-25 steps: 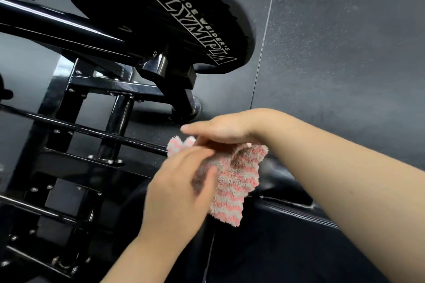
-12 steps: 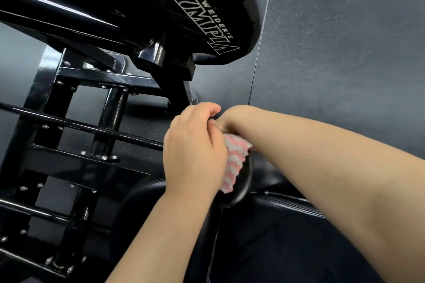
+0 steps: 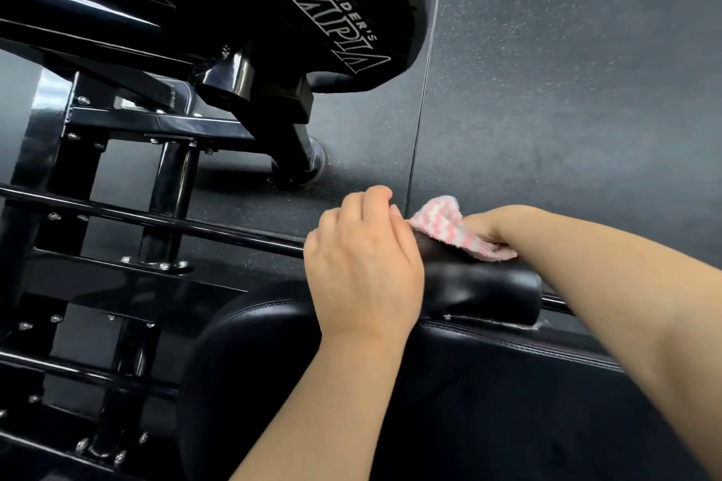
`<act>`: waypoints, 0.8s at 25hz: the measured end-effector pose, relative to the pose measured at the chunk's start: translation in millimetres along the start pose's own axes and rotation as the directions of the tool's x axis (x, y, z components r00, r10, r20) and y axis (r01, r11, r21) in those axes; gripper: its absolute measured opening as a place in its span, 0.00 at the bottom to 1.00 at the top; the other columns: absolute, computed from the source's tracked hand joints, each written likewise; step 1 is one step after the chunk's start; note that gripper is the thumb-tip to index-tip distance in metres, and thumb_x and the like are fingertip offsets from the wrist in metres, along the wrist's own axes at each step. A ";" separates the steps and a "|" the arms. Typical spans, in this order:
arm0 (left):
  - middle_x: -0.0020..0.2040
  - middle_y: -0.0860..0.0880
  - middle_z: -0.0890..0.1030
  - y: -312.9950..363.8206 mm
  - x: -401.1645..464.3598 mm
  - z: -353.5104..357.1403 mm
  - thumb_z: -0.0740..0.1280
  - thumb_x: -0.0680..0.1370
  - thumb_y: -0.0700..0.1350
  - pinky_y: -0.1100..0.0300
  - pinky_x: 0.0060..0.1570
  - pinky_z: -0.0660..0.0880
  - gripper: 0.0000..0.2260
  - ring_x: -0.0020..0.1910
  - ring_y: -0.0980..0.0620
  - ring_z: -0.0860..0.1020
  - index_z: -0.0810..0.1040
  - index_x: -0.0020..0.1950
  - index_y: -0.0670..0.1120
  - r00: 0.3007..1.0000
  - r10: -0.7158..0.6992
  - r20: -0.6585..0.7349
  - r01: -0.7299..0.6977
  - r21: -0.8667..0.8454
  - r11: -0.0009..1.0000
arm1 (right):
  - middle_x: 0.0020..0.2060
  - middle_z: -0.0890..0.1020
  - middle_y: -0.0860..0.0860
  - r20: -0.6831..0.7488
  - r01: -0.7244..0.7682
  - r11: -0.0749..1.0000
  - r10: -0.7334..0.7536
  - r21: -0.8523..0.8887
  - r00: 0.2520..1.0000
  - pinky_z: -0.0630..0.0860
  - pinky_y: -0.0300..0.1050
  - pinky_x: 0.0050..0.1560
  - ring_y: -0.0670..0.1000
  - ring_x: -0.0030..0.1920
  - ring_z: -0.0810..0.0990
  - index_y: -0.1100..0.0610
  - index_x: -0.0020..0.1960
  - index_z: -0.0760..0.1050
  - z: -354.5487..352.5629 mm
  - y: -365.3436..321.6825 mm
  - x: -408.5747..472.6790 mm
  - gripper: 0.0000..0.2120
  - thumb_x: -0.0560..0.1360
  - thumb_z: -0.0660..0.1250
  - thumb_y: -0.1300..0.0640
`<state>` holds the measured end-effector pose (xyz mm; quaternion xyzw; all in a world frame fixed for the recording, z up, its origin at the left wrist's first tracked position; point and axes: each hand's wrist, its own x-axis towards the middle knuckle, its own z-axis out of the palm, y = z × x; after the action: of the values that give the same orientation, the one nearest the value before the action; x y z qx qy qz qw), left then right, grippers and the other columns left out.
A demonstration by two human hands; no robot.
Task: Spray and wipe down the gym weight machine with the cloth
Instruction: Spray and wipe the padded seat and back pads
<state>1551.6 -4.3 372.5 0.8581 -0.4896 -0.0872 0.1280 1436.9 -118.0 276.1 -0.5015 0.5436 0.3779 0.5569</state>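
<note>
A pink-and-white striped cloth [image 3: 441, 225] lies on top of a black padded roller [image 3: 488, 289] of the weight machine. My right hand [image 3: 492, 225] reaches over the roller from the right and holds the cloth against it; its fingers are mostly hidden behind the wrist. My left hand [image 3: 363, 266] curls round the roller's left end, where a thin black bar [image 3: 156, 221] enters it. Just below the roller is a black leather seat pad [image 3: 429, 383].
A large black weight plate [image 3: 312, 4] with white lettering hangs overhead at upper left on a thick black arm. The bolted black steel frame [image 3: 156, 125] with several cross bars fills the left side. Dark speckled rubber floor tiles [image 3: 566, 90] spread to the right.
Both hands have come down onto the roller. The cloth, held bunched between both hands before, now sits under my right hand, which has slid to the right, while my left hand grips the roller's end.
</note>
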 end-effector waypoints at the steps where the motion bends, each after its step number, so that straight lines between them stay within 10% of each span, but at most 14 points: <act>1: 0.39 0.49 0.81 -0.2 0.3 0.7 0.54 0.75 0.46 0.53 0.37 0.72 0.15 0.35 0.43 0.77 0.80 0.49 0.45 1.000 0.010 -0.008 -0.010 0.027 1.000 | 0.19 0.72 0.49 -0.043 0.006 1.000 -0.005 0.019 0.999 0.66 0.31 0.15 0.40 0.11 0.67 0.57 0.33 0.61 1.0 3.9 -4.2 0.19 0.83 0.48 0.59; 4: 0.37 0.48 0.80 2.2 2.2 -0.7 0.55 0.74 0.45 0.53 0.38 0.72 0.14 0.35 0.43 0.77 0.80 0.47 0.45 1.000 0.012 -0.002 -0.012 0.074 0.997 | 0.09 0.65 0.47 0.046 -0.004 0.994 -0.001 0.112 0.999 0.60 0.33 0.11 0.44 0.09 0.65 0.58 0.23 0.70 -1.4 18.5 -7.6 0.31 0.82 0.46 0.66; 9: 0.35 0.47 0.80 3.3 1.7 -0.2 0.55 0.72 0.43 0.52 0.41 0.71 0.14 0.34 0.42 0.76 0.80 0.46 0.46 0.998 0.045 -0.033 -0.041 0.123 0.992 | 0.13 0.68 0.51 -0.011 -0.037 0.944 0.043 0.328 0.999 0.67 0.36 0.24 0.51 0.12 0.65 0.57 0.30 0.65 6.9 69.4 -11.9 0.12 0.69 0.60 0.53; 12: 0.35 0.46 0.80 4.7 2.5 0.1 0.54 0.72 0.43 0.52 0.42 0.72 0.15 0.34 0.42 0.76 0.80 0.46 0.45 0.999 0.042 -0.029 -0.038 0.148 0.988 | 0.28 0.78 0.58 -0.084 -0.157 0.835 0.235 0.528 0.968 0.73 0.40 0.23 0.52 0.23 0.75 0.63 0.45 0.72 27.1 74.2 -10.4 0.14 0.74 0.61 0.50; 14: 0.35 0.46 0.80 4.5 2.0 -0.5 0.54 0.72 0.43 0.51 0.43 0.72 0.15 0.34 0.41 0.76 0.80 0.46 0.45 0.999 0.048 -0.021 -0.044 0.157 0.987 | 0.56 0.77 0.62 -0.222 -0.177 0.848 0.323 0.500 0.920 0.76 0.49 0.52 0.57 0.51 0.79 0.63 0.67 0.67 44.5 66.0 -10.5 0.23 0.75 0.62 0.55; 17: 0.34 0.46 0.80 5.9 1.5 0.2 0.53 0.72 0.43 0.50 0.43 0.73 0.15 0.33 0.41 0.76 0.80 0.46 0.44 0.998 0.065 -0.027 -0.060 0.163 0.985 | 0.74 0.59 0.62 -0.319 -0.061 0.634 0.468 0.771 0.824 0.51 0.53 0.72 0.61 0.74 0.57 0.62 0.75 0.54 74.1 47.6 -31.8 0.30 0.79 0.58 0.49; 20: 0.34 0.46 0.79 4.6 2.8 1.4 0.54 0.71 0.42 0.51 0.42 0.72 0.15 0.33 0.41 0.75 0.80 0.46 0.44 0.997 0.070 -0.031 -0.064 0.170 0.983 | 0.74 0.43 0.67 -0.261 0.131 0.394 0.298 0.910 0.918 0.39 0.65 0.71 0.69 0.74 0.43 0.65 0.76 0.41 109.4 12.6 -53.4 0.41 0.78 0.46 0.35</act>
<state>1548.9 -9.1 372.5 0.8503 -0.5214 -0.0253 0.0666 1442.9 -2.6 316.5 -0.1477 0.7830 -0.0608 0.6012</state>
